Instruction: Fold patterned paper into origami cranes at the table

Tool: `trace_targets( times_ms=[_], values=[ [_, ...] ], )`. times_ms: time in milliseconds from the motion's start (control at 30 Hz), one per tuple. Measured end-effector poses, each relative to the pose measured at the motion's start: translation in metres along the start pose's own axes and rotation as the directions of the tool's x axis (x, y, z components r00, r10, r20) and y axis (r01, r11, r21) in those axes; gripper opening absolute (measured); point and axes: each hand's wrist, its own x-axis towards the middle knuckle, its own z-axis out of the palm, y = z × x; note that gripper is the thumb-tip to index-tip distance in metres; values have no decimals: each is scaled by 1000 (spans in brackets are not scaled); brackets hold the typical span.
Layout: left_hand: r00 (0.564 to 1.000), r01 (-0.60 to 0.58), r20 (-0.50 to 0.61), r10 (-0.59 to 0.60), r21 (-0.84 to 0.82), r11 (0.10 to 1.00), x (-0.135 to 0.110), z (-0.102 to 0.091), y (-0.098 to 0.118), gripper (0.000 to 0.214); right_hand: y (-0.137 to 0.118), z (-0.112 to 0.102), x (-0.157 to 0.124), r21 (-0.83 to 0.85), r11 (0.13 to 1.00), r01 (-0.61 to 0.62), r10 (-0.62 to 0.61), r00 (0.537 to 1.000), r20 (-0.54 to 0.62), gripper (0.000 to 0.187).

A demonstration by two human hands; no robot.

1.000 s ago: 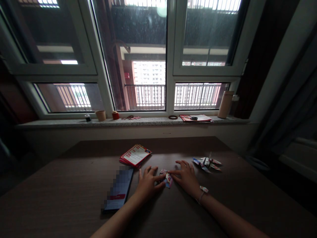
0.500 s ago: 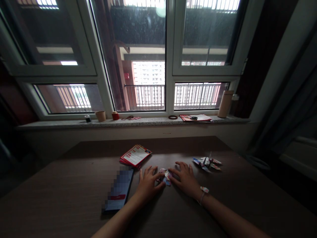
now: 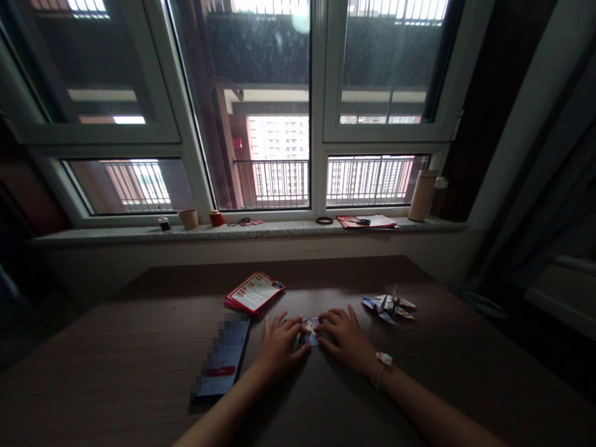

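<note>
A small piece of printed paper (image 3: pixel 310 331), white with purple and blue patches, lies on the table between my hands. My left hand (image 3: pixel 280 341) has its fingertips on the paper's left side, and the thumb lies by its near corner. From the other side, my right hand (image 3: pixel 343 335) holds the paper's right part under curled fingers, with one finger raised. Both hands cover the paper's side edges, so its folds cannot be made out. A bracelet with a pale patterned piece (image 3: pixel 384 358) circles my right wrist.
Left of my hands lies a phone-like dark device (image 3: pixel 223 366), beyond it a stack of red-edged printed sheets (image 3: pixel 256 293). Several folded paper cranes (image 3: pixel 388 308) sit to the right. The windowsill (image 3: pixel 288 229) holds a paper cup (image 3: pixel 189 219), scissors (image 3: pixel 363 221) and a bottle (image 3: pixel 423 195).
The paper now looks flatter and squarer between my hands. My right fingers have shifted slightly left over it, with one finger lifted. My left hand has barely moved.
</note>
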Motion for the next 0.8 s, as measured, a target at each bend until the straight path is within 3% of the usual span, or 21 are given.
trace_targets(
  times_ms=[167, 467, 800],
  values=[
    [999, -29, -29, 29, -30, 999, 0, 3, -4, 31, 5, 2, 1, -24, 1000, -10, 10, 1000, -16, 23],
    [999, -1, -37, -1, -45, 999, 2, 2, -4, 29, 3, 1, 0, 28, 987, 155, -155, 987, -33, 21],
    [998, 56, -2, -56, -28, 998, 4, -3, 0, 24, 3, 4, 1, 79, 988, 129, -125, 991, -56, 9]
  ],
)
